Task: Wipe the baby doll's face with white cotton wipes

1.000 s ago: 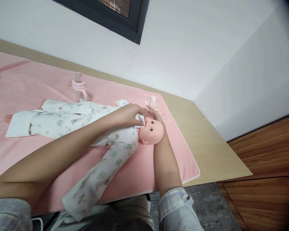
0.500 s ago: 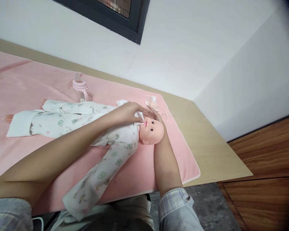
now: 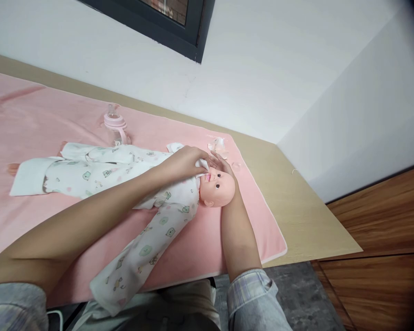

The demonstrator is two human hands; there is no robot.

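A bald baby doll (image 3: 222, 186) in a white printed sleepsuit (image 3: 172, 202) lies on its back, its head toward the right. My left hand (image 3: 186, 162) reaches across the doll's chest, fingers pinched round a white wipe (image 3: 202, 164) that touches the mouth and cheek. My right hand (image 3: 224, 163) lies along the far side of the doll's head with its fingers stretched out, partly hidden behind the head. The forearm passes close to the crown. One sleeve of the sleepsuit hangs toward the table's front edge.
A pink blanket (image 3: 20, 110) covers much of the wooden table (image 3: 290, 211). Beyond the doll's legs is a pink-lidded baby bottle (image 3: 115, 125). A small crumpled clear packet (image 3: 219, 145) lies past my right hand. A white wall (image 3: 248, 87) runs along the back.
My left hand has shifted slightly up and to the right with the wipe, along the doll's cheek. The doll and my right hand stay in place.
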